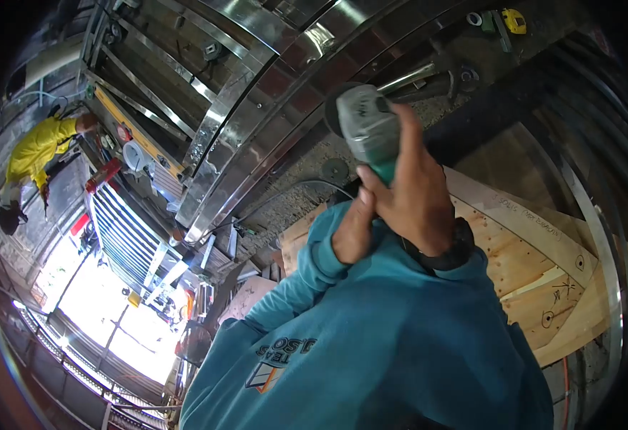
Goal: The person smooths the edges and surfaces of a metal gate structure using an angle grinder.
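An angle grinder [368, 123] with a grey head and green body is raised in front of my chest, its dark disc [334, 107] facing left. My right hand [421, 197], with a dark watch [461, 247] at the wrist, is wrapped around the green body, one finger stretched along the housing. Close against it, my left hand [355, 228] is closed at the grinder's rear end, its thumb pointing up and most fingers hidden. Beyond the disc runs a shiny metal frame [285, 89]. A loose round disc [335, 170] lies on the gritty surface below the tool.
A wooden board [504, 236] with handwriting is at my right. A yellow tape measure [514, 21] lies at the far right. On the left, a person in a yellow jacket [38, 150] bends near a yellow spirit level [131, 125]. A cable [292, 188] trails near the grinder.
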Demonstrator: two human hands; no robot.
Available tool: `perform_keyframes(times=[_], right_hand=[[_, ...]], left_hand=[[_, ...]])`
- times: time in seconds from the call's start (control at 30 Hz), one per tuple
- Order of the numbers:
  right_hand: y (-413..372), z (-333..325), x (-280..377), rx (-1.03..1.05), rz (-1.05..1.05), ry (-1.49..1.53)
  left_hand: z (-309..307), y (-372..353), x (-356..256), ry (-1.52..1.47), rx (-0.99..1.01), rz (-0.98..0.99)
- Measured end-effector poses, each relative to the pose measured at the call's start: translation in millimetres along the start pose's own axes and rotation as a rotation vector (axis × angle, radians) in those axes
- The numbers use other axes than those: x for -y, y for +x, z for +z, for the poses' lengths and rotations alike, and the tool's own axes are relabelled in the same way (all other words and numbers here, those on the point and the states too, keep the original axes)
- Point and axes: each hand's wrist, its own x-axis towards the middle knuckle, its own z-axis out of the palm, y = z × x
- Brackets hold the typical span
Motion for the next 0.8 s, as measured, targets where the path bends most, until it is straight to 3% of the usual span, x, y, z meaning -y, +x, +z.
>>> perform_keyframes(times=[0.03,0.07,0.1,0.2,0.33,0.53,0.8], right_hand=[[-12.3,-3.6,-15.6,-0.059,0.064,0.333],[-20.5,-2.8,-21.9,-0.079,0.058,0.34],[-27.9,0.5,-26.2,-0.184,0.081,0.377],[-55.8,12.8,-47.9,-0.406,0.143,0.428],[-100.3,42.2,-79.4,-0.667,0.316,0.597],[-155.7,78.8,-109.2,-0.69,0.5,1.06],[-187.0,111.8,-148.7,-0.843,0.656,1.235]], left_hand=[[-9.6,-6.6,4.7,0.335,0.135,0.142],[-13.7,-13.0,5.5,0.654,0.259,0.278],[-14.8,-20.6,5.0,0.803,0.293,0.205],[-21.5,-34.3,9.2,0.966,0.385,0.303],[-49.0,-36.6,36.1,0.936,0.526,0.551],[-79.5,-38.1,78.0,1.105,0.71,0.782],[-102.0,-30.7,113.4,1.192,0.954,0.685]])
